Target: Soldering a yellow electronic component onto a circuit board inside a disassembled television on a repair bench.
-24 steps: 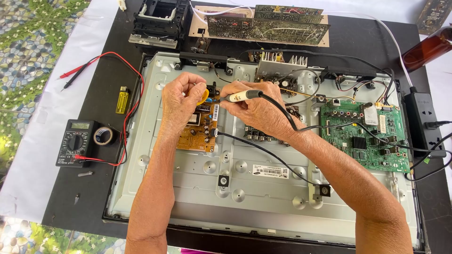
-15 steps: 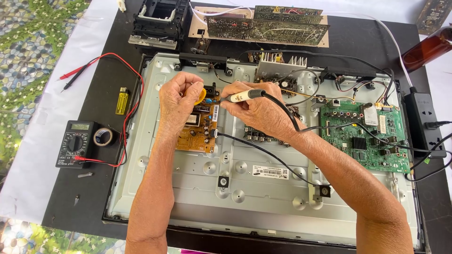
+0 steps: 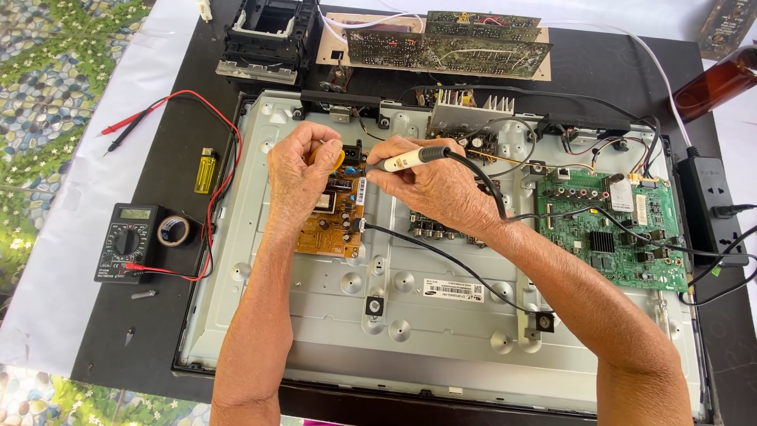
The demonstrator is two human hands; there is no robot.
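Brown circuit board (image 3: 335, 225) lies under both hands: right hand (image 3: 438, 185) fingers pinch soldering iron (image 3: 406, 161), left hand (image 3: 300, 177) curled.

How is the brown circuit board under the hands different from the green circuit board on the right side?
The brown circuit board is partly covered by the left hand and stands tall and narrow; the green circuit board lies uncovered and looks wider. The soldering iron in the right hand points at the brown one only. Both sit on the same grey metal panel.
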